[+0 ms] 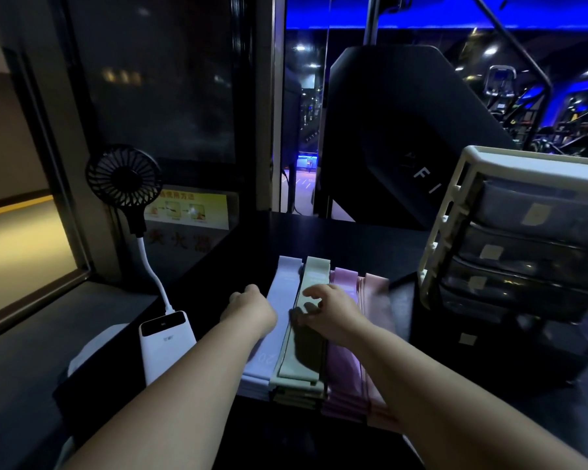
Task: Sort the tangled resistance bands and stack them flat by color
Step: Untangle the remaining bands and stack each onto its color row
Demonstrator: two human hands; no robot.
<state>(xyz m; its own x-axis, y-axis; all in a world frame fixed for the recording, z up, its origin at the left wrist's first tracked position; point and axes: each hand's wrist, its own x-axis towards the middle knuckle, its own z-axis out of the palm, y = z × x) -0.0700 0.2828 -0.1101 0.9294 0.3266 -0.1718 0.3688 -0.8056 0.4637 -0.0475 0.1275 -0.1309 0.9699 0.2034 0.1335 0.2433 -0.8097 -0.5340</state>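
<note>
Four flat stacks of resistance bands lie side by side on the dark counter [319, 232]: lavender-blue bands [282, 286], pale green bands [311, 340], purple bands [345, 364] and pink bands [375, 296]. My left hand [248, 308] sits at the left edge of the lavender-blue stack with its fingers curled; what they hold is hidden. My right hand [330, 308] hovers over the green and purple stacks, fingers spread and bent downward, touching the green top band.
A white power bank [167, 344] with a black clip fan [124, 178] on a white neck stands to the left. A white drawer unit [510, 239] with dark drawers stands to the right. A large black machine housing [404, 137] rises behind the counter.
</note>
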